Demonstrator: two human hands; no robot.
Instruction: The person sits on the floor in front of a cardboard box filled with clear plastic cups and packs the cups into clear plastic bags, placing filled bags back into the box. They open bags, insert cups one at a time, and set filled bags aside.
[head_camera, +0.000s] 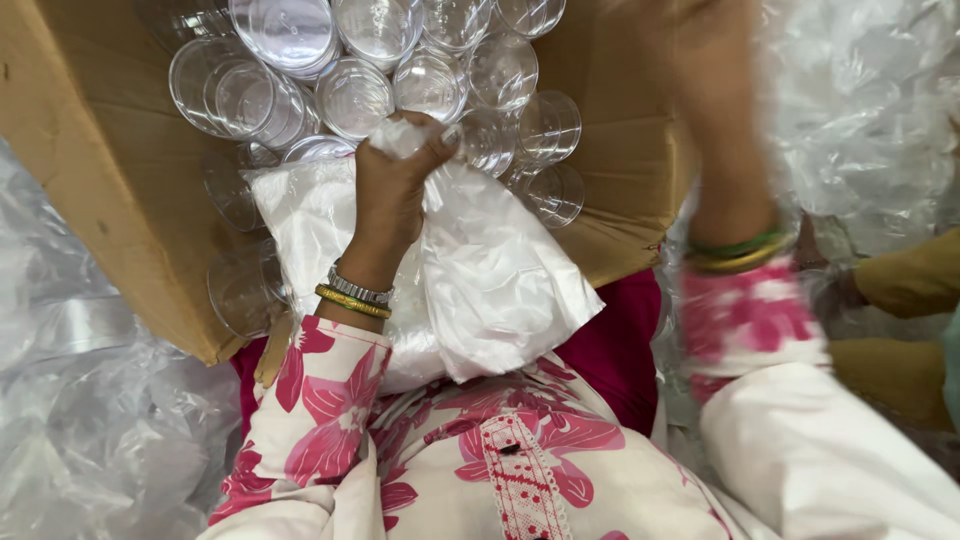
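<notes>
The left hand (395, 180) is closed in a fist around the gathered top of a white plastic bag (490, 270), with the fingers curled over the bunched film and the thumb pressed against it. The bag hangs from that grip and spreads downward across the person's lap, its lower part resting against the floral pink-and-white garment (480, 450). Silver and gold bangles (355, 295) sit on the left wrist. The bag lies partly inside the open cardboard box (90, 170), which is tipped toward the person and holds many clear plastic cups (350, 95) lying on their sides and in stacks, mouths toward the camera. The gripped neck of the bag is touching or just beside the nearest cups; which of the two cannot be told. The right arm is raised at the right of the view, forearm blurred, with green and gold bangles (740, 250) at the wrist. The right hand (690, 40) is at the top edge over the box flap, too blurred to show how far it is open or whether it holds anything. Crumpled clear plastic sheeting (90, 400) lies at left and right of the box. A second person's mustard-coloured sleeve (910, 280) shows at the far right.
</notes>
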